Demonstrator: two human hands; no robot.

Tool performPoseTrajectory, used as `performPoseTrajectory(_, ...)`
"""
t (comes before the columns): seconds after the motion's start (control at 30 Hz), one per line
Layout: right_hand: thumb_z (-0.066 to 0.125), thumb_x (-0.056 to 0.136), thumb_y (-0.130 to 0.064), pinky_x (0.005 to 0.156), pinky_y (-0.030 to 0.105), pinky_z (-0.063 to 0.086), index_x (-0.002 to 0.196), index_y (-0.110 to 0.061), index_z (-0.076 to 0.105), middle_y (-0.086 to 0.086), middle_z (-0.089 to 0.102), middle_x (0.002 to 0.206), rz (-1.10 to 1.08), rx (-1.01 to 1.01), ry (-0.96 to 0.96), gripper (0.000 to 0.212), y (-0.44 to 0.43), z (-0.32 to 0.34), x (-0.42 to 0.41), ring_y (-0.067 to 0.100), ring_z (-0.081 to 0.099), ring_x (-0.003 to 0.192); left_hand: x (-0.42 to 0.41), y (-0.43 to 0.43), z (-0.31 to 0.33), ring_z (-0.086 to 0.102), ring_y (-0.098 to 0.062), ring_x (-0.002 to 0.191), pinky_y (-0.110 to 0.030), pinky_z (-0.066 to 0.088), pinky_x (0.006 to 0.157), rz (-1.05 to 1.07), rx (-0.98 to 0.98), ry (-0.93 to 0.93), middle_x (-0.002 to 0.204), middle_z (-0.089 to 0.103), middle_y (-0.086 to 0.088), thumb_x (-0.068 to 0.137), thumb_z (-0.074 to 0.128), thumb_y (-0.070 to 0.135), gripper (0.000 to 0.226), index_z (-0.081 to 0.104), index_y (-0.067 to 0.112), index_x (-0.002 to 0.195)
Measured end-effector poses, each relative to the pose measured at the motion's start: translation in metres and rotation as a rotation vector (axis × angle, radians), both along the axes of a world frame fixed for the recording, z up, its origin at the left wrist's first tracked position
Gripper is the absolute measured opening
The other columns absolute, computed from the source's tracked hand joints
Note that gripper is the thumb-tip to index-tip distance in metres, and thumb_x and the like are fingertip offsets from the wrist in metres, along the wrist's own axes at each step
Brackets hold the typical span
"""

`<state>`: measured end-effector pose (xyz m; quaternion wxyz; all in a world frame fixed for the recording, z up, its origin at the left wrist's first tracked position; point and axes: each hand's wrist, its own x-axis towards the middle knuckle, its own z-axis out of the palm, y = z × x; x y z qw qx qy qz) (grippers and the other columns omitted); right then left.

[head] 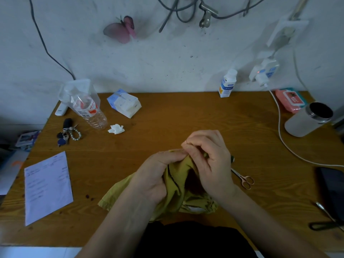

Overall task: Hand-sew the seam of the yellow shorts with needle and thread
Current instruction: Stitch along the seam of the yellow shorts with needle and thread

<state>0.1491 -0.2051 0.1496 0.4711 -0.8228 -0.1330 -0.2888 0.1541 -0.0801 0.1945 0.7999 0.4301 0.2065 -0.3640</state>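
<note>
I see a wooden tabletop (167, 116) with clear grain, pushed against a white wall (167, 58) that is scuffed and speckled with dark marks. Dark cables (178, 12) hang along the wall by a metal clip (206, 13). 1 pink butterfly decoration (122, 28) is stuck there. 1 white charger (262, 73) sits plugged in at right. The light is dim.

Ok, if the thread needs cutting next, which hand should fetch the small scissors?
Right, probably. The scissors lie on the table close beside the right hand; the left hand is across the yellow shorts from them, gripping the fabric.
</note>
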Motion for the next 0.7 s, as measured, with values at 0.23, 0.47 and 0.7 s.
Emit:
performPoseTrajectory(0.23,0.054,0.088,-0.011,0.072,0.022,0.038,0.073,-0.002,0.066,0.005,0.065,0.079,-0.064,-0.101,-0.157,0.022,0.0034,-0.0003,0.0034,0.015,0.047,0.081,-0.0021,-0.0047,-0.0011,0.065,-0.024,0.059,-0.031,0.057,0.063,0.043,-0.096,0.110,0.066,0.066,-0.015,0.072,0.059,0.003,0.011,0.068,-0.001,0.071)
performPoseTrajectory(0.47,0.054,0.088,-0.013,0.064,0.037,0.042,0.070,-0.002,0.068,0.006,0.067,0.079,-0.049,-0.171,-0.231,0.025,0.0013,-0.0034,0.0037,0.019,0.050,0.080,-0.0065,-0.0061,-0.0026,0.064,-0.023,0.063,-0.031,0.056,0.070,0.057,-0.170,0.180,0.069,0.064,-0.015,0.068,0.060,0.004,0.011,0.068,-0.004,0.069)
performPoseTrajectory(0.7,0.052,0.089,-0.012,0.073,0.020,0.038,0.072,-0.003,0.064,-0.004,0.057,0.080,-0.052,0.057,-0.097,0.022,0.0075,0.0006,0.0013,0.011,0.048,0.082,-0.0086,-0.0083,0.0001,0.068,-0.024,0.057,-0.032,0.058,0.063,0.057,-0.223,0.128,0.066,0.067,-0.017,0.073,0.058,0.007,0.019,0.072,-0.005,0.066)
